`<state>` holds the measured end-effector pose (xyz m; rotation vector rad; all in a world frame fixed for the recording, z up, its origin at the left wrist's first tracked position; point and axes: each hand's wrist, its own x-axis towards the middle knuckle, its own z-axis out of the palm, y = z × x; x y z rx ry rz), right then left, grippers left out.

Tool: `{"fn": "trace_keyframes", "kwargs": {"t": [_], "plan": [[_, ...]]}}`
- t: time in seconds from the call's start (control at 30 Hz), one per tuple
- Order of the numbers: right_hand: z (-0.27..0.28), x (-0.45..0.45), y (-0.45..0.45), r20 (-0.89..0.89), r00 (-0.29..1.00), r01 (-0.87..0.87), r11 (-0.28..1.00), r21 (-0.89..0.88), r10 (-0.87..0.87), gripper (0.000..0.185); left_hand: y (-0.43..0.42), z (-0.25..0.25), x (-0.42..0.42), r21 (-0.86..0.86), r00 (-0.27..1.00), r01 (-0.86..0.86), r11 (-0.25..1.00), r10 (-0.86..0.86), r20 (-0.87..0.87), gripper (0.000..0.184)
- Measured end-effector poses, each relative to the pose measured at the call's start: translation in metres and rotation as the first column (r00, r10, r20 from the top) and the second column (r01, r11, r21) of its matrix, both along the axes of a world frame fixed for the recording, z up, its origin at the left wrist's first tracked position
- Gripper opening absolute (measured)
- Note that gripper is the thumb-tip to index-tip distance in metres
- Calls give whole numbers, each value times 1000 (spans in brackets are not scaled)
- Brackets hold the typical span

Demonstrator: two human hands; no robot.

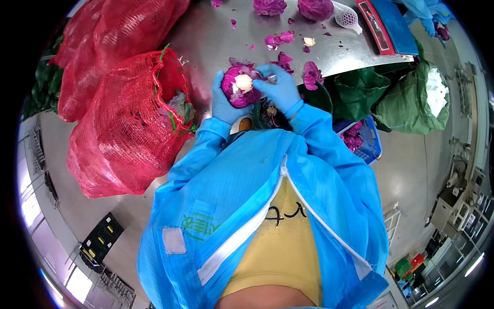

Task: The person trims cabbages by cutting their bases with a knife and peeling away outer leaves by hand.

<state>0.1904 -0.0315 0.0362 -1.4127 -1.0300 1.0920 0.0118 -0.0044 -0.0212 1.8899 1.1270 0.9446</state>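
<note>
A red cabbage (249, 99), its pale cut stem turned up toward me, rests in my gloved left hand (225, 106). The fingers of that hand wrap round its left side and underside. My gloved right hand (282, 88) is at the cabbage's right edge, thumb and fingers pinched together on its outer leaves; the exact grip is partly hidden. Loose purple leaves (312, 75) lie on the metal table (211, 33) just beyond my hands. A pale stem piece (309, 41) lies among the leaf scraps.
Two whole red cabbages (269, 6) and a white foam net (346, 17) lie at the back, beside a red-and-blue scale (386, 28). Red mesh sacks (121, 129) stand left. Green sacks (411, 100) and a blue crate (371, 141) are right. Another person's gloved hand (428, 26) shows top right.
</note>
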Motion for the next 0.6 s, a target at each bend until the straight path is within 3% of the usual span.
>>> {"fn": "trace_keyframes", "kwargs": {"t": [0.03, 0.07, 0.13, 0.17, 0.2, 0.23, 0.27, 0.3, 0.4, 0.43, 0.47, 0.5, 0.53, 0.6], "plan": [[-11, 18, 1, 325, 945, 40, 999, 10, -41, 36, 3, -7, -2, -59, 994, 6, 998, 0, 110, 122], [-26, 37, 2, 612, 787, 75, 997, 31, -79, 40, 3, -11, -4, -117, 977, 19, 993, 7, 215, 123], [-49, 57, 3, 721, 685, 112, 993, 38, -105, 46, 9, -5, -9, -163, 955, 36, 986, 15, 297, 121], [-56, 61, 3, 622, 780, 84, 996, 0, -66, 47, 16, -4, -17, -9, 996, 13, 1000, -12, 91, 118], [-50, 57, 4, 622, 780, 88, 996, -3, -67, 47, 20, -3, -23, 145, 993, 23, 989, -6, -121, 115], [-38, 49, 9, 358, 934, 55, 994, -90, -19, 47, 18, 5, -26, 7, 992, 23, 1000, -22, -121, 111], [-31, 42, 13, 57, 998, -3, 987, -158, 12, 48, 20, 9, -28, 8, 992, 26, 1000, -25, -122, 111], [-42, 41, 22, 186, 980, -57, 993, -106, 76, 46, 24, 13, -31, -62, 986, 85, 994, -93, -136, 111], [-46, 25, 37, 203, 959, -166, 971, -174, 200, 45, 22, 16, -33, -127, 985, 169, 977, -173, -16, 110], [-51, 22, 38, 319, 912, -217, 963, -161, 259, 44, 17, 11, -34, -309, 966, 103, 946, -21, 257, 108], [-61, 17, 36, 278, 935, -207, 975, -78, 221, 43, 12, 5, -34, -487, 860, 90, 869, 179, 478, 106], [-58, 14, 34, 201, 954, -204, 974, -99, 221, 44, 9, 5, -32, -522, 794, 113, 846, 239, 559, 111], [-55, 10, 28, 120, 967, -209, 970, -124, 224, 45, 6, 3, -28, -524, 790, 103, 845, 251, 560, 111], [-40, 3, 18, 176, 943, -253, 952, -174, 282, 50, -1, -2, -19, -160, 978, -93, 983, 121, 171, 121]]}}
